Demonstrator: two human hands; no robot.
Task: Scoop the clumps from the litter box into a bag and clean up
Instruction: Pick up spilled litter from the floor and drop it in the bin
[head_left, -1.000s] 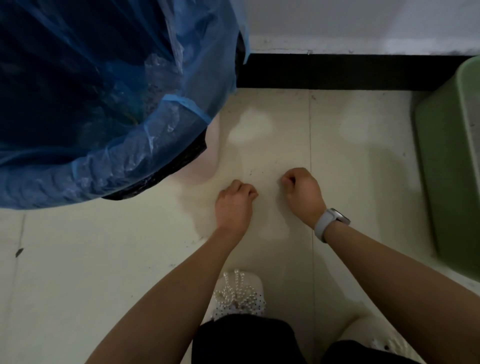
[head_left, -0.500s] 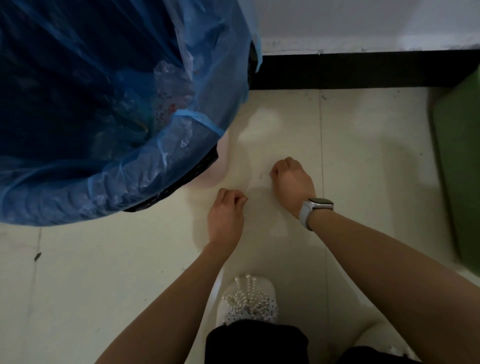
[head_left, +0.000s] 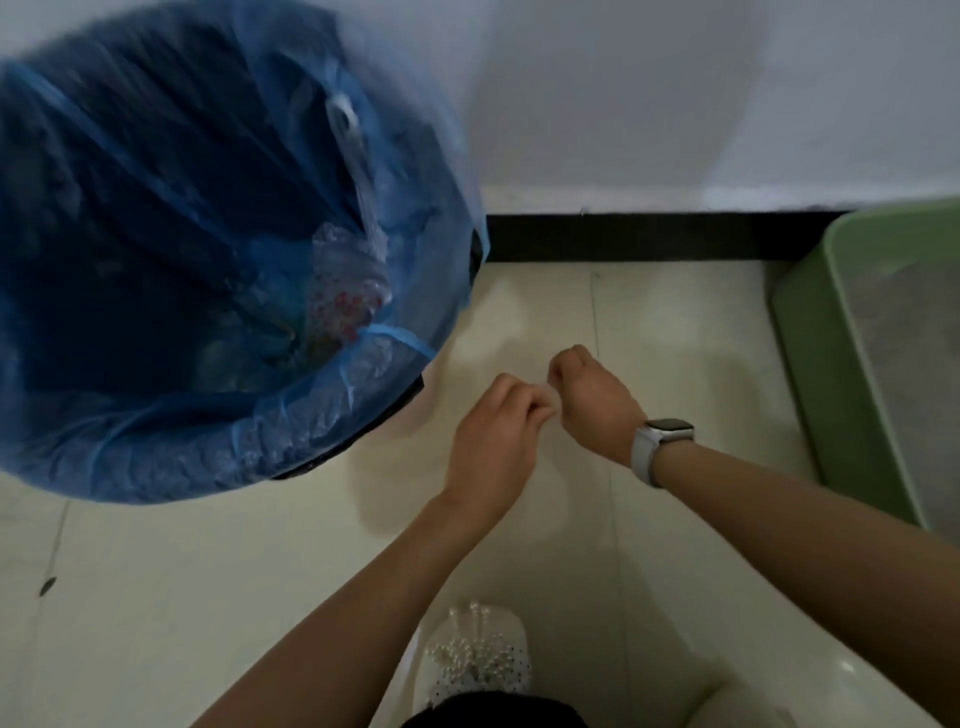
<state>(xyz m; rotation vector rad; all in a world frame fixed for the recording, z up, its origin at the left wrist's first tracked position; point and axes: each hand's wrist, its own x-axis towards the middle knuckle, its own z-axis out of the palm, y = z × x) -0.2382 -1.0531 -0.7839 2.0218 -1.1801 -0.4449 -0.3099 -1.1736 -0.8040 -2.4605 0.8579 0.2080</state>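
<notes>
Litter box (head_left: 883, 332) is seen at the right edge, green, cut off by the frame, with grey litter (head_left: 914, 332) inside; it is set on the floor (head_left: 260, 597) against the dark baseboard (head_left: 649, 236). Bin (head_left: 291, 467) is placed at upper left, lined with a blue bag (head_left: 156, 447) whose edge is folded over the rim; crumpled clear plastic with red specks (head_left: 343, 306) is seen at the bottom of the bag. Bin and litter box are kept well apart, with bare tile between them.

Both hands are held low over that tile, between bin and box, close together and nearly touching. Left hand (head_left: 493, 431) is shown with fingers curled in, tips pointed toward the right hand. Right hand (head_left: 592, 400) is curled into a loose fist, knuckles up. Something small and pale (head_left: 553, 391) is glimpsed between the fingertips of the two hands; what it is cannot be told, and whether either hand is pinching it cannot be told, as the spot is blurred. A watch with a white strap (head_left: 657, 447) is worn on the right wrist.

Near the bottom edge a white shoe with pearl beads (head_left: 475, 654) is seen below the left forearm, and a dark garment edge (head_left: 493, 712) is seen below that. A dark speck (head_left: 48, 585) is noted on the floor at far left. White wall (head_left: 675, 104) is seen above the baseboard.
</notes>
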